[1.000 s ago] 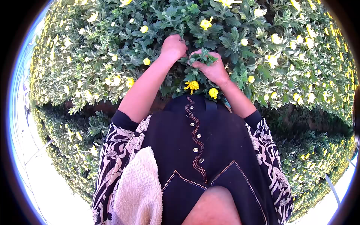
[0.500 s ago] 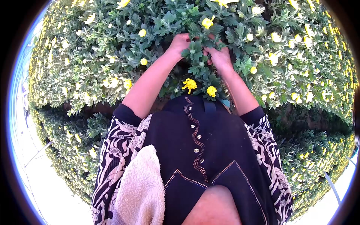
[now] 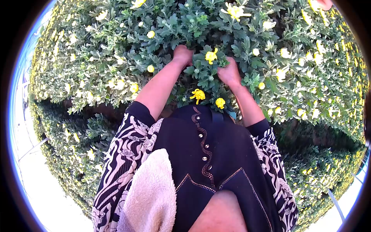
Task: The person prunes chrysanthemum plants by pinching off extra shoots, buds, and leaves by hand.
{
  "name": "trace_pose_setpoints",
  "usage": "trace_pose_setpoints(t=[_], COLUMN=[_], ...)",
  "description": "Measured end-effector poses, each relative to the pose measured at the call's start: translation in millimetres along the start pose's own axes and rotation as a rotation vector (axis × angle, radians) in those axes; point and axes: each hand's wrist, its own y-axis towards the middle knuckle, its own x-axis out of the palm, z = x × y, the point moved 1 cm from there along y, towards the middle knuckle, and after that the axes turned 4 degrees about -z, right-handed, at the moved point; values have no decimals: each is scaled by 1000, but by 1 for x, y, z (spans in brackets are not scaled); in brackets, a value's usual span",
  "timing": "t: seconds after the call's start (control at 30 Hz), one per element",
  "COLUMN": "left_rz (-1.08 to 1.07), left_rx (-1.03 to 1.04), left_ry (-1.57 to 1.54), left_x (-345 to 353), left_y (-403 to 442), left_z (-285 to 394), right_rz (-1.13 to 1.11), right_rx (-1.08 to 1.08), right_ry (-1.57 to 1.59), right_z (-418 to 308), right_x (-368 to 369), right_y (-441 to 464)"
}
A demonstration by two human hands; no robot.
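Note:
My left hand (image 3: 183,55) reaches in among the chrysanthemum leaves, its fingers bent down and hidden by them. Opposite it, my right hand (image 3: 229,72) is closed at a leafy chrysanthemum stem (image 3: 207,72), with leaf tips showing beside the knuckles. Between the two hands a yellow bloom (image 3: 211,56) stands on top of that growth. Closer to my body are a loose-petalled yellow flower (image 3: 198,95) and a rounder yellow bud (image 3: 220,103). What the left fingers touch cannot be seen.
Dense chrysanthemum plants (image 3: 108,58) with yellow buds spread in front and to both sides. More rows (image 3: 317,166) lie behind me past a dark gap. A light towel (image 3: 148,193) hangs over my shoulder. Part of what looks like another person's hand (image 3: 324,4) shows at the upper right.
The yellow bloom between my hands has come toward my body. Both hands have shifted slightly toward me, and the right hand has closed. The hand-like shape at upper right has appeared.

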Motion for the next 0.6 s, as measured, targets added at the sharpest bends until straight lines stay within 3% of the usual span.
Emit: trace_pose_setpoints(t=[0.07, 0.1, 0.17, 0.23, 0.3, 0.37, 0.4, 0.43, 0.5, 0.53, 0.6], left_rz=[91, 94, 230, 224, 217, 130, 118, 121, 90, 15, 44], left_rx=[-39, -43, 204, 304, 293, 334, 306, 316, 298, 437, 503], left_ry=[-391, -394, -732, -1106, -1109, -939, -798, -798, -680, -702, -611], left_x=[-9, -13, -26, -33, -43, -52, -56, -56, -52, -49, -48], left_y=[-2, -7, -24, -31, -31, -23, -32, -33, -31, -31, -28], left_z=[-2, 1, 20, 35, 45, 49, 57, 60, 59, 59, 54], right_rz=[-12, -49, -33, -185, -68, 380, 460, 460, 409, 283, 116], right_rx=[-27, 69, 234, 167, 170, 248, 230, 220, 229, 243, -90], right_ry=[143, 287, 604, 816, 757, 527, 554, 554, 131, 5, 103], right_z=[3, -4, -36, -42, -52, -60, -57, -46, -39, -45, -49], right_x=[-3, -5, -10, -16, -7, -3, -2, -3, -6, -6, 0], right_y=[-6, -8, -11, 10, 32, 58, 74, 96, 122, 122, 119])
